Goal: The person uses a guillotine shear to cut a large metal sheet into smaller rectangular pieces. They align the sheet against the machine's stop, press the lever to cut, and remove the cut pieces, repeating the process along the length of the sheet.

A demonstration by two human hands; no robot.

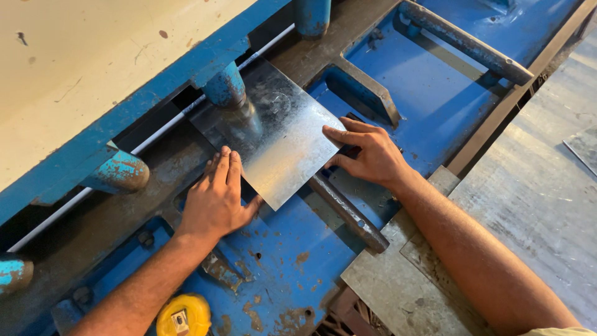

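Note:
A shiny galvanised metal sheet [280, 134] lies flat on the bed of a blue shearing machine [410, 87], its far edge pushed under the blade guard. My left hand [216, 198] presses flat on the sheet's near-left edge, fingers together. My right hand [367, 155] rests on the sheet's right corner, fingers touching its edge, thumb beneath near a steel bar [348, 211].
Blue hold-down cylinders [225, 86] stand along the blade line above the sheet. A yellow tape measure [183, 316] sits at the bottom left. More metal sheets [535, 186] lie stacked on the right, with a grey offcut [392, 286] near my right forearm.

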